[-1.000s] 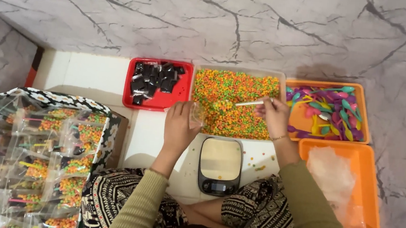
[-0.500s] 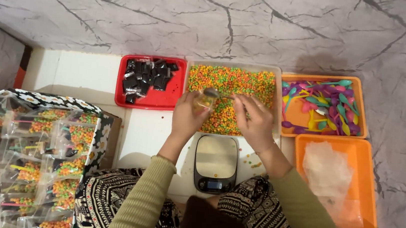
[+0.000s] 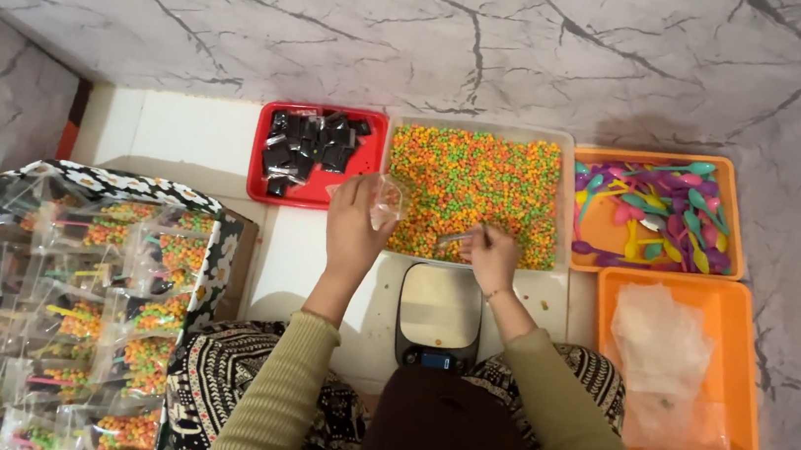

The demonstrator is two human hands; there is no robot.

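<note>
My left hand holds a small clear plastic bag upright at the left edge of a clear tray filled with orange, green and yellow pellets. My right hand grips a metal spoon whose bowl dips into the pellets near the tray's front edge. A small digital scale with a bare platform sits just below both hands, in front of my lap.
A red tray of small black packets sits left of the pellets. An orange tray of coloured plastic spoons sits to the right, with another orange tray of clear bags below it. A box of filled bags stands at left.
My right hand came from the pellet tray's right side to its front edge with the spoon. My left hand lifted the clear bag to the tray's left edge.
</note>
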